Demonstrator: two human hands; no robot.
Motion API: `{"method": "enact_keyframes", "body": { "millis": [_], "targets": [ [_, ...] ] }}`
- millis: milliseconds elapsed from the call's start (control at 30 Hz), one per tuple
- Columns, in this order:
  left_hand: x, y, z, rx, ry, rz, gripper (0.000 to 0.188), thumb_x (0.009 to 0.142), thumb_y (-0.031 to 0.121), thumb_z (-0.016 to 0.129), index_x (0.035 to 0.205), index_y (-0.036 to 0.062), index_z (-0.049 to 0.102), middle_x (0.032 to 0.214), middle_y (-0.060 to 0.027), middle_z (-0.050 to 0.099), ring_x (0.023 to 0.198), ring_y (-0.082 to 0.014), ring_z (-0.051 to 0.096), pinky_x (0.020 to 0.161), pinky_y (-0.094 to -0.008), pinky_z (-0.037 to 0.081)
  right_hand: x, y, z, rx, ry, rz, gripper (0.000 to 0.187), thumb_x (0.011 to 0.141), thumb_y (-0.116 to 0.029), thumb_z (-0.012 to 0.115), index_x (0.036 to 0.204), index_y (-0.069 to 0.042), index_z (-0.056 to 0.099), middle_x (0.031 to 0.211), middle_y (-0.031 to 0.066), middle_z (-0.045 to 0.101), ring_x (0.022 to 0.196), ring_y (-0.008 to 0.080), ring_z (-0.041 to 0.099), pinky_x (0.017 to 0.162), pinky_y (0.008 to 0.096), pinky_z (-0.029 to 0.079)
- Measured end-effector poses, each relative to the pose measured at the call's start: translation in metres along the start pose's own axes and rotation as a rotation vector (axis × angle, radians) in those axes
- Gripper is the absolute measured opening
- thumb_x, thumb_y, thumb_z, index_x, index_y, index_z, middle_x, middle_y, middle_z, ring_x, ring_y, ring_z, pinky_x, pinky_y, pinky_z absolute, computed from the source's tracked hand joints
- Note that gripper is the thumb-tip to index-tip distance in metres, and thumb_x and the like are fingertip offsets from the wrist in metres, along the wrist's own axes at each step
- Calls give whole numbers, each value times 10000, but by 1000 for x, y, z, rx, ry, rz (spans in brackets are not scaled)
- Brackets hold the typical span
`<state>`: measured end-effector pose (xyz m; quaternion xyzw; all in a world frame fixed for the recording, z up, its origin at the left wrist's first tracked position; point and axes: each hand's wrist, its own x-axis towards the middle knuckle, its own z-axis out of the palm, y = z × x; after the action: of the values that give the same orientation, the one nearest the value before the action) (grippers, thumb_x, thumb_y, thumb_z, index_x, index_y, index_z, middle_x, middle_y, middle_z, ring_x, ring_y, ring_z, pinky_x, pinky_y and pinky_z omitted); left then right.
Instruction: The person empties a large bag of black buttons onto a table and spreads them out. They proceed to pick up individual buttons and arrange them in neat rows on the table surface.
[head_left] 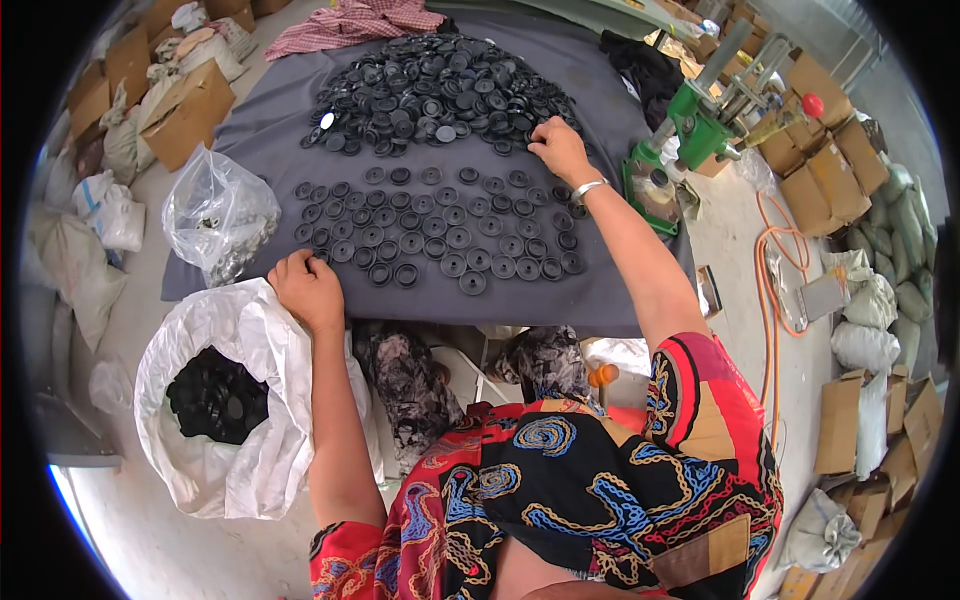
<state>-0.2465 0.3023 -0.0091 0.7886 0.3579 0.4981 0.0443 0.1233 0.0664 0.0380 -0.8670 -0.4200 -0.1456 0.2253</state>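
Note:
Several round black plastic caps (431, 224) lie spread in loose rows on the grey cloth-covered table (600, 290). Behind them is a large heap of similar black caps (440, 90). My right hand (560, 152) reaches to the heap's right front edge, its fingers pinched; whatever is between the fingertips is too small to make out. At the table's front left edge, beside the nearest caps, my left hand (307, 290) rests with fingers curled in. Its fingertips are partly hidden, so any thing in them does not show.
An open white sack (165, 430) with black pieces inside stands left of my left forearm. A clear plastic bag (215, 215) of small shiny parts sits on the table's left edge. A green hand press (690, 125) stands at the right, and an orange hose (765, 300) lies on the floor.

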Motion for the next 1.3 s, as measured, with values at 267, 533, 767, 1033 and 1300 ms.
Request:
{"method": "enact_keyframes", "body": {
  "millis": [267, 533, 767, 1033, 1300],
  "targets": [
    [0, 0, -4, 15, -5, -2, 121, 732, 24, 579, 801, 42, 677, 814, -109, 636, 841, -332, 550, 770, -437, 461, -36, -10, -38, 44, -391, -161, 146, 784, -178, 688, 862, -56, 676, 878, 97, 588, 886, 296, 602, 785, 398, 472],
    [0, -1, -3, 20, -21, -12, 119, 748, 37, 576, 812, 47, 676, 823, -100, 643, 850, -322, 560, 784, -430, 460, -31, -3, -58, 124, -208, 148, 161, 817, -166, 647, 873, -19, 681, 872, 177, 657, 847, 336, 630, 767, 425, 492],
    [-1, 0, -2, 4, -12, -3, 119, 750, 36, 574, 809, 44, 677, 824, -101, 643, 861, -320, 559, 785, -427, 461, -42, 11, -29, -156, -169, -100, 171, 805, -149, 664, 929, -30, 671, 858, 149, 675, 859, 328, 640, 779, 426, 494],
    [-1, 1, -5, 20, -21, -17, 118, 743, 36, 579, 807, 45, 678, 831, -100, 645, 870, -318, 556, 786, -425, 463, -46, 4, -33, 393, -254, 92, 158, 809, -31, 598, 936, -19, 692, 849, 159, 692, 788, 291, 665, 742, 367, 507],
    [-2, -4, -2, 23, -22, -20, 117, 757, 48, 580, 819, 53, 679, 837, -98, 650, 868, -317, 565, 797, -421, 460, -39, 24, -50, 27, -151, 207, 271, 753, -208, 725, 902, 12, 674, 835, 210, 677, 811, 339, 663, 744, 424, 512]
  ]
}}
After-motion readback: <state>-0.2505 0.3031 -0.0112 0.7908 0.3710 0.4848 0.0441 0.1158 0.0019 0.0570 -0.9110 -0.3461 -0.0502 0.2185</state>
